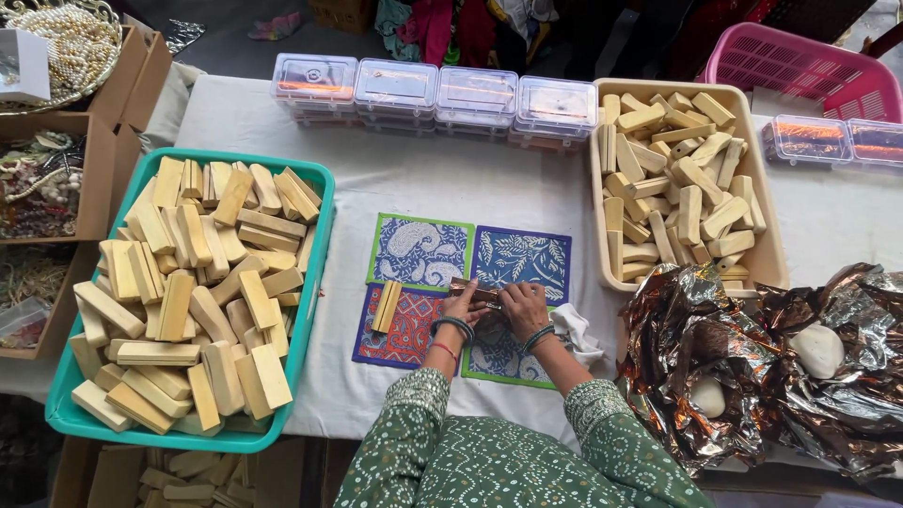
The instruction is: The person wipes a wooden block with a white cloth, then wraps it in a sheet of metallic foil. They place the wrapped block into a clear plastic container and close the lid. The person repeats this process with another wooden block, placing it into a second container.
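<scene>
My left hand (pixel 465 303) and my right hand (pixel 523 303) meet over the patterned cloth mats (pixel 423 249) in the middle of the white table. Together they grip a small brownish bar-shaped piece (pixel 478 291) held between the fingers of both hands. A pale wooden block (pixel 386 306) lies on the red mat just left of my left hand. A crumpled white cloth (pixel 574 329) sits right of my right wrist. Both wrists wear bangles, and green patterned sleeves cover my forearms.
A teal tray (pixel 318 183) heaped with pale wooden blocks stands at left. A beige tray (pixel 764 246) of similar blocks stands at right. Clear lidded boxes (pixel 437 94) line the back edge. Crumpled foil (pixel 752 357) with white lumps lies at front right. A pink basket (pixel 800 61) sits behind.
</scene>
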